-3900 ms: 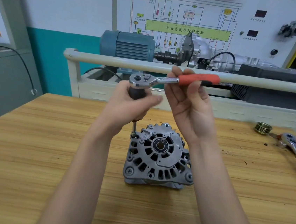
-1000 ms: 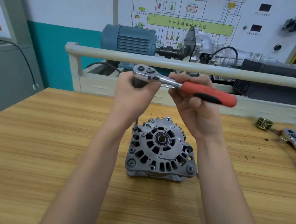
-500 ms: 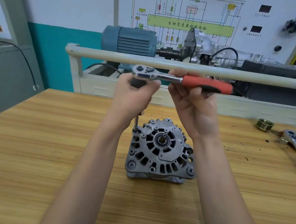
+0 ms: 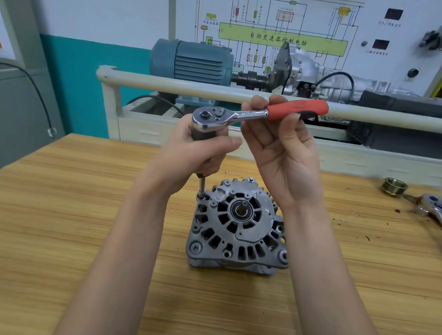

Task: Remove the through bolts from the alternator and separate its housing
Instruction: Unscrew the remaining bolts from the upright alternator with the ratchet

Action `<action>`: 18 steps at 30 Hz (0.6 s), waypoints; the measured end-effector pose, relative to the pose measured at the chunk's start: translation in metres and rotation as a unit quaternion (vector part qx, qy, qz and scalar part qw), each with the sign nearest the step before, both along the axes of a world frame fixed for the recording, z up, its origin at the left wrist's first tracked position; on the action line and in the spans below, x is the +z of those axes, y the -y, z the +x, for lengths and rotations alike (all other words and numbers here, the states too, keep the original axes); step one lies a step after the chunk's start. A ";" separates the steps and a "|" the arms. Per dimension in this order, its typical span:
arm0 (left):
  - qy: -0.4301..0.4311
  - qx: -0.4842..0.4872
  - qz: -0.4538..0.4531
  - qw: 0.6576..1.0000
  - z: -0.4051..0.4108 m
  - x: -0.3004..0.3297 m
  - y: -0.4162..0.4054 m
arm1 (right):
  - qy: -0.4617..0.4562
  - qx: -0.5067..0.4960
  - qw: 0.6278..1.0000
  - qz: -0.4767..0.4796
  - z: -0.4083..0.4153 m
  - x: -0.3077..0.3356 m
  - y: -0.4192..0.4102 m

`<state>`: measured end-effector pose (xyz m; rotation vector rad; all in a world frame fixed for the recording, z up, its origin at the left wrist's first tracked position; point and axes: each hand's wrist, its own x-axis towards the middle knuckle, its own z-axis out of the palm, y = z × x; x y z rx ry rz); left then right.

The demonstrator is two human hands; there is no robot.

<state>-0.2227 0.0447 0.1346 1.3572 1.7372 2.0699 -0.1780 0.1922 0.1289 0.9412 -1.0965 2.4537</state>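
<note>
Both hands work one ratchet wrench [image 4: 236, 115] above the alternator [image 4: 238, 223]. The left hand [image 4: 197, 151] curls its fingers around the dark extension below the ratchet head; the right hand [image 4: 284, 146] pinches the red handle with curled fingers. A pulley [image 4: 394, 186] and second ratchet [image 4: 440, 215] lie right of the alternator on the desk [image 4: 45, 217]. The alternator's shaft points upward; the extension stands vertical on its upper-left through bolt [image 4: 202, 192].
</note>
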 end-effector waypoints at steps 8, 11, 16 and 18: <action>0.048 0.207 0.059 0.975 0.009 0.003 -0.019 | -0.091 -0.082 0.985 0.124 0.009 0.002 -0.011; -0.011 0.177 0.018 0.984 0.005 0.001 -0.011 | -0.068 -0.052 0.993 0.088 0.006 0.001 -0.010; -0.063 -0.013 -0.018 0.998 0.000 -0.001 0.005 | 0.020 0.006 1.000 -0.013 -0.002 -0.002 -0.001; -0.047 -0.013 -0.010 0.999 0.001 0.000 0.003 | 0.017 0.000 1.000 -0.007 -0.002 -0.002 -0.001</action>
